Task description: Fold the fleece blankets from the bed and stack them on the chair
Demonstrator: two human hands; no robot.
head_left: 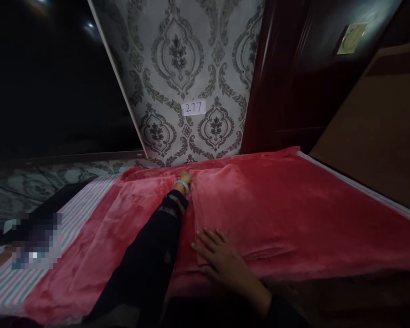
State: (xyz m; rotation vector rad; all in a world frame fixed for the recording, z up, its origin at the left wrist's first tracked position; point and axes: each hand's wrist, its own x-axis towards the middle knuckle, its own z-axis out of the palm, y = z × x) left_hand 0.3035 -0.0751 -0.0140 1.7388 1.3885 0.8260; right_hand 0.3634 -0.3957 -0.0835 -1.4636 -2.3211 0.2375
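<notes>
A plush red blanket (259, 205), partly folded, stretches long-axis left to right, below damask-patterned wallpaper (177, 54) and over a striped cloth (77, 214). The right hand (222, 255) lies on the blanket, fingers apart; the left hand (185, 176) touches near its far edge, finger state unclear. A white label (193, 108) reads "277".
</notes>
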